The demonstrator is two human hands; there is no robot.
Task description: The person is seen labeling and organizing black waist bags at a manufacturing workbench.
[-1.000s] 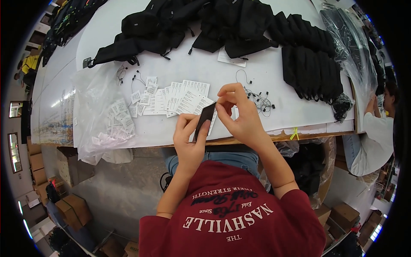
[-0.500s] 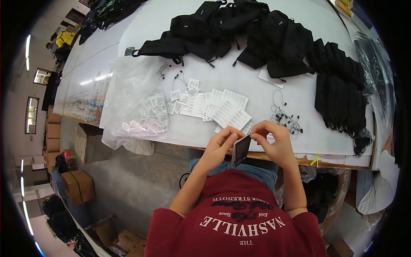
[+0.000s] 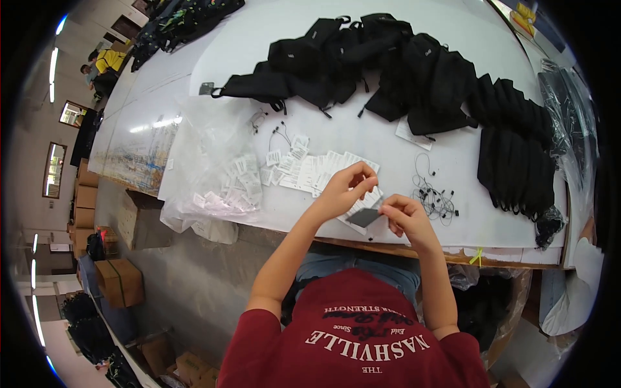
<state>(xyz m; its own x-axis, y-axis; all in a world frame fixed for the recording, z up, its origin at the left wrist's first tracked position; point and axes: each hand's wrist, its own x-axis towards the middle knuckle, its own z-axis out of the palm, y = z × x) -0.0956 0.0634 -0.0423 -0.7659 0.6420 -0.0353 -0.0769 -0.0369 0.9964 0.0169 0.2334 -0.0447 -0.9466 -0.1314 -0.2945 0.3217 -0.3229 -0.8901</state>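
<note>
My right hand pinches a dark grey hang tag by its right edge, just above the table's near edge. My left hand is raised to the left of it, fingers curled and thumb near the fingertips; whatever they may hold is too small to make out. Beneath and beyond my left hand lie overlapping white printed cards, running left into smaller white labels. To the right of my right hand rests a tangle of thin dark string loops with small black ends.
Black fabric bags are heaped along the far side, with more bags stacked in rows at the right. A clear plastic bag of white labels lies at the left. Cardboard boxes stand on the floor.
My left hand has come off the tag and moved up and away. The right hand keeps the tag, which has turned from upright to flatter.
</note>
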